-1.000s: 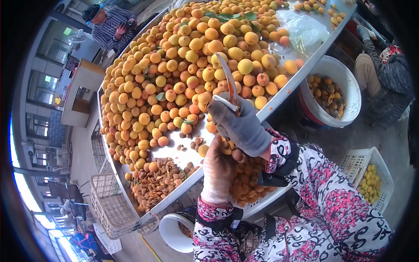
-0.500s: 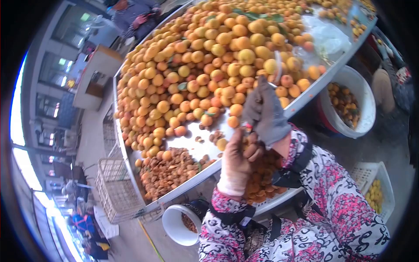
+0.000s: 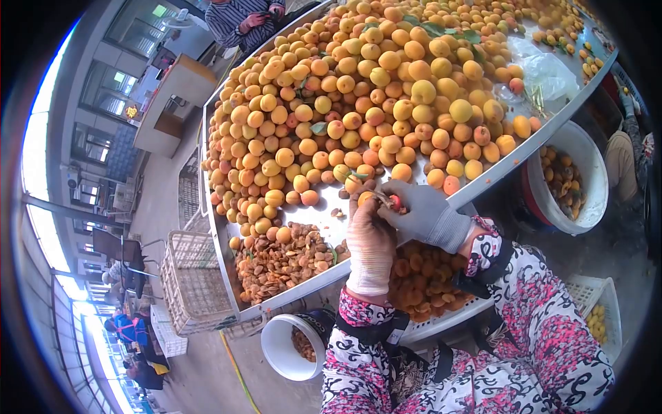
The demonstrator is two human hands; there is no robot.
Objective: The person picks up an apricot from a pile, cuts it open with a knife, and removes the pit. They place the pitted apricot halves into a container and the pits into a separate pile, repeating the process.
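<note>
My left hand (image 3: 370, 238), in a pale, stained glove, is closed around an orange apricot (image 3: 365, 199) near the metal table's front edge. Close against it, my right hand (image 3: 424, 215) in a grey glove pinches a small tool with a red part (image 3: 395, 201), its thin end at the fruit. Whole apricots (image 3: 345, 83) are heaped on the table (image 3: 324, 277) beyond both hands. Brown, shrivelled pieces (image 3: 283, 265) lie at its near left corner. Below my hands, a white basket (image 3: 441, 321) holds opened orange halves (image 3: 424, 279).
White buckets stand at the lower left (image 3: 289, 348) and right (image 3: 576, 214), both with fruit matter inside. An empty crate (image 3: 196, 283) is left of the table. A plastic bag (image 3: 548, 72) lies at the back right. A person in stripes (image 3: 241, 24) is at the far side.
My right hand has come down beside my left, bringing the tool to the fruit. An apricot now shows in my left hand. The whole view has shifted slightly.
</note>
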